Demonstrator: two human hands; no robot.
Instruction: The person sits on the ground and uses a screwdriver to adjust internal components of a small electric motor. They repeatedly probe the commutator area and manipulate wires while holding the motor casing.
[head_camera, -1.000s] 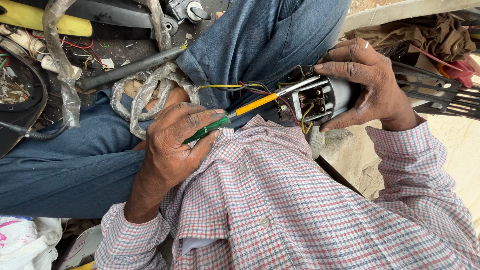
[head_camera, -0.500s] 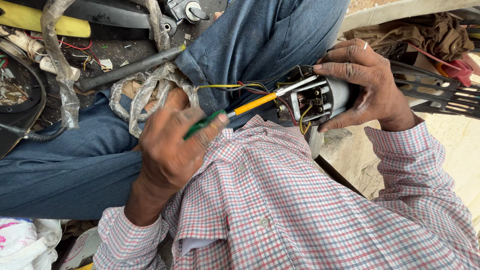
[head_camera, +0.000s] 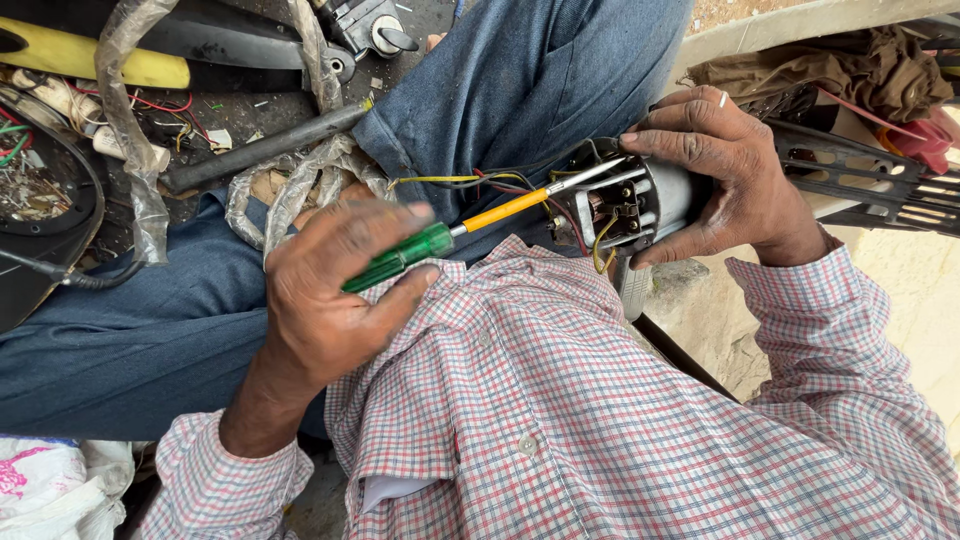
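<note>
My left hand (head_camera: 335, 300) grips a screwdriver (head_camera: 470, 225) with a green handle and an orange collar. Its metal shaft points right, with the tip inside the open end of a small grey motor housing (head_camera: 640, 200). My right hand (head_camera: 725, 170) wraps around that housing and steadies it over my lap. Yellow, red and black wires (head_camera: 480, 182) run out of the housing's open end. Both arms wear a red and blue checked shirt (head_camera: 560, 420).
Blue jeans (head_camera: 500, 90) cover my knees. At the upper left lie a black rod (head_camera: 260, 150), crumpled clear plastic (head_camera: 130, 130), a yellow part (head_camera: 90, 65) and loose wires. A black plastic grille (head_camera: 870, 175) and brown cloth (head_camera: 820, 60) sit at right.
My left hand has turned and shifted slightly on the screwdriver handle, fingers moving. The shaft stays in the motor housing, and my right hand holds still.
</note>
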